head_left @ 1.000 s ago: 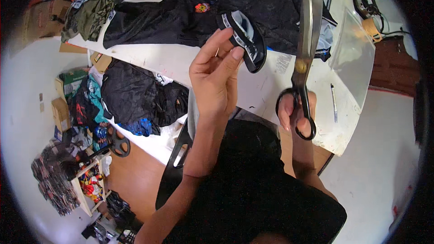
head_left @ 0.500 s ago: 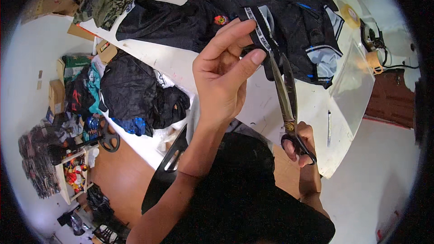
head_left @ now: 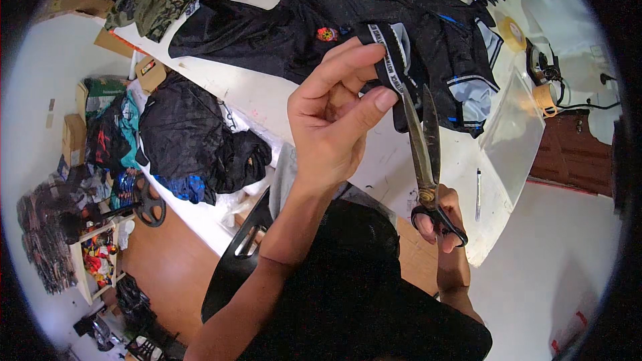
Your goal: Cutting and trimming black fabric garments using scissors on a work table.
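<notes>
My left hand [head_left: 326, 124] is raised over the table. Its thumb and fingers pinch a black garment [head_left: 264, 37] by a black trim band [head_left: 390, 67] with white printing. In my right hand [head_left: 449, 219] are large metal scissors [head_left: 422, 157] with dark handles, fingers through the loops. The blades point away from me and stand slightly apart, their tips by the lower end of the band. Whether fabric lies between them I cannot tell. The rest of the garment spreads across the table, with a pale grey lining showing at one opening.
On the white table [head_left: 234, 87] lie a pen [head_left: 478, 194], a clear plastic sheet [head_left: 518, 140] and a tape roll [head_left: 512, 33]. A heap of dark clothes [head_left: 190, 134] is at the left, camouflage fabric [head_left: 157, 10] at the far left. A black chair [head_left: 231, 267] stands beside me.
The scissor blades have spread slightly wider near the band. My left hand keeps its pinch on the trim. The whole view has shifted a little.
</notes>
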`<state>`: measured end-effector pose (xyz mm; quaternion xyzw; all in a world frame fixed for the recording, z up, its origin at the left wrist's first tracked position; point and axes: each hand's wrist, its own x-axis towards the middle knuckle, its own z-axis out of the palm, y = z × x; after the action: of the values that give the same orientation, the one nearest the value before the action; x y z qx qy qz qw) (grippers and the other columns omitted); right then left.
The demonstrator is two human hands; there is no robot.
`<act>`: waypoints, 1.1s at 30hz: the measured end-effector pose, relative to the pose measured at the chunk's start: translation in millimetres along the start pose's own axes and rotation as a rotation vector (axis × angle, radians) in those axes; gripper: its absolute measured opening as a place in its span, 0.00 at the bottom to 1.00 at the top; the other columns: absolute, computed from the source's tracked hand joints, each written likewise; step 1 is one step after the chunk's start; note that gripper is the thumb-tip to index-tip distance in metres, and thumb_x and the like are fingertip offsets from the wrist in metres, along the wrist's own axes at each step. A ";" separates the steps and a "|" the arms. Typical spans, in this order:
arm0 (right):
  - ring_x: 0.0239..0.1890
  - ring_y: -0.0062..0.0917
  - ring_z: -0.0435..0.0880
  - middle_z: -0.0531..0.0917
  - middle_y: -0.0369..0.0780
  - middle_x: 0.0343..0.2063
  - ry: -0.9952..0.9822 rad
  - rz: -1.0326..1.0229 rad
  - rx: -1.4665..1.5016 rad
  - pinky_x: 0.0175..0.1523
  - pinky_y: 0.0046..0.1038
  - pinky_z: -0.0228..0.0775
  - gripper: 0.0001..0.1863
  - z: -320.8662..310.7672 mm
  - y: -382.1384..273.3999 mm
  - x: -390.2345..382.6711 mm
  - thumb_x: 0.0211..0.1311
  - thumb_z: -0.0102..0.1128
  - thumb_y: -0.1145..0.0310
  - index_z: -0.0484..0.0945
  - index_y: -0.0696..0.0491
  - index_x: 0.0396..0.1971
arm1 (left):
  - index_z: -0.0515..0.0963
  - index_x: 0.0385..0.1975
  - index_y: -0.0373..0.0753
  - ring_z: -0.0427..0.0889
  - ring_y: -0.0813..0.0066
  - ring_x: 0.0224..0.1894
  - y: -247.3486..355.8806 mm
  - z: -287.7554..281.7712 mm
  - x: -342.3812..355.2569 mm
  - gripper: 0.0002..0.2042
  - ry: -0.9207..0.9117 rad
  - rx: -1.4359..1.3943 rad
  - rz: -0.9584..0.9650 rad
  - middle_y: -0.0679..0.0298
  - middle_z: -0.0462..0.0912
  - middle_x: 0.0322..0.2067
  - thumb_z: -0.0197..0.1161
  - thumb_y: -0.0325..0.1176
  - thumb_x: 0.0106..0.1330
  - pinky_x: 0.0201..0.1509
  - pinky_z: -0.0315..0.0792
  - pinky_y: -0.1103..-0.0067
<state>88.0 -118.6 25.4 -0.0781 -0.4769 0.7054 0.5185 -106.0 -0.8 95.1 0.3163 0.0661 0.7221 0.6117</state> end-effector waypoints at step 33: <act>0.12 0.09 0.69 0.82 0.45 0.25 0.951 -0.205 -0.638 0.17 0.11 0.57 0.17 70.2 -25.2 119.2 0.39 0.68 0.84 0.66 0.56 0.23 | 0.69 0.49 0.25 0.75 0.74 0.46 1.0 8.6 -20.4 0.25 0.114 0.262 -0.099 0.55 0.71 0.49 0.60 0.08 0.47 0.49 0.71 0.81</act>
<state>8.4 -63.8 127.6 -0.4921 -0.3855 0.3603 0.6924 -101.1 -22.4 94.7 0.3484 0.2100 0.6930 0.5952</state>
